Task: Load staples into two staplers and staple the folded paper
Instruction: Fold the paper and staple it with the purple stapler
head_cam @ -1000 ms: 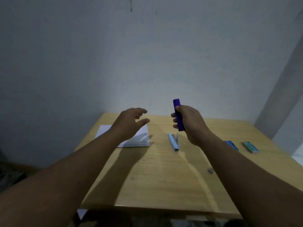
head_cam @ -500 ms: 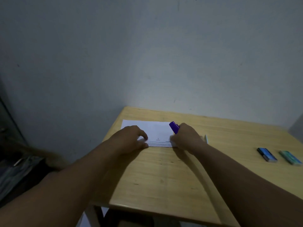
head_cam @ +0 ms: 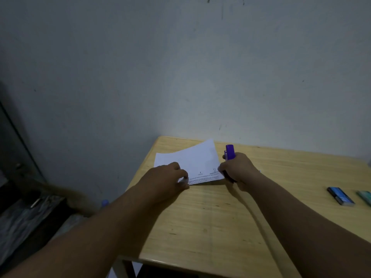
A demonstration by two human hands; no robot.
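while the folded paper lies at the far left part of the wooden table, it is held at its near edge by the left hand, whose fingers are curled and appear to pinch the near left corner. the far right corner of the paper is raised off the table, so the sheet sits tilted rather than flat. printed lines are seen along the near edge of the paper, but the print is too small to be read.

the purple stapler is gripped by the right hand, with the fingers wrapped round its lower body and only its upper end left showing above the knuckles. the stapler is held just beside the right edge of the paper, near the near right corner; whether its mouth is already over the paper cannot be told, since that part is hidden by the hand.

well apart, at the right side of the table, a blue staple box is seen lying flat, and just beside it, cut by the frame edge, a green staple box is seen. the table is set against a plain grey wall.
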